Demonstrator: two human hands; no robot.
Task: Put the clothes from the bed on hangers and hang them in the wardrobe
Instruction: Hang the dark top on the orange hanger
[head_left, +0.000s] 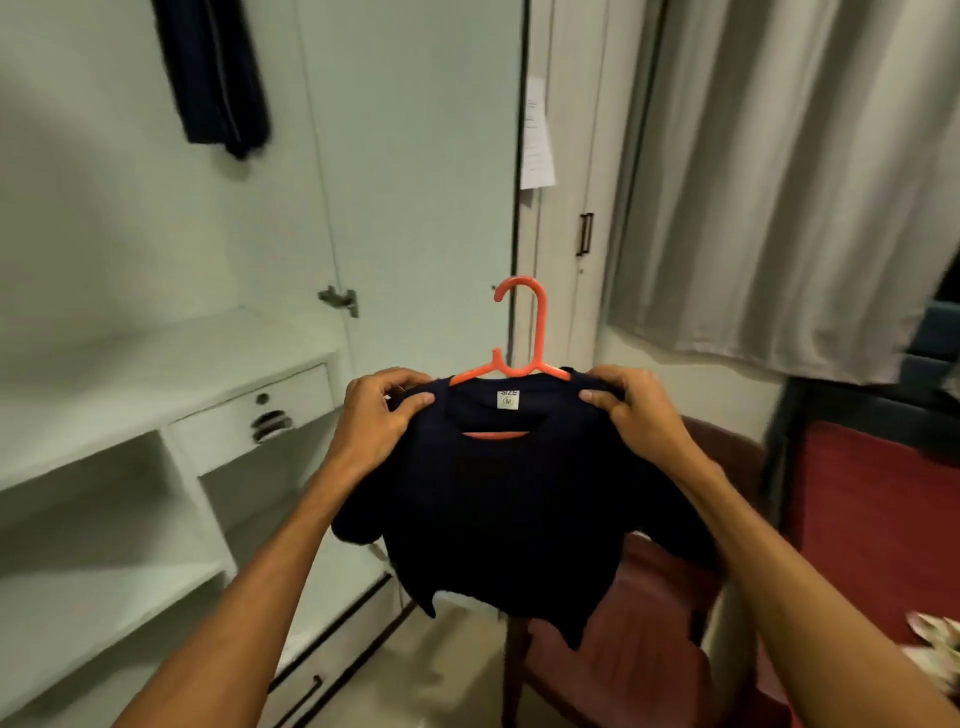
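A dark navy T-shirt (509, 509) hangs on an orange plastic hanger (535, 332), whose hook points up and to the left. A white size label shows inside the collar. My left hand (379, 410) grips the shirt's left shoulder over the hanger arm. At the right shoulder, my right hand (628, 410) grips the cloth the same way. I hold the shirt in the air in front of the open wardrobe (156, 291). Another dark garment (218, 78) hangs inside the wardrobe at the upper left.
The wardrobe has white shelves (104, 582) and a small drawer (260, 410) on the left, with its open door (415, 182) straight ahead. A maroon chair (623, 649) stands below the shirt. Grey curtains (779, 182) hang at right, above a red bed cover (872, 519).
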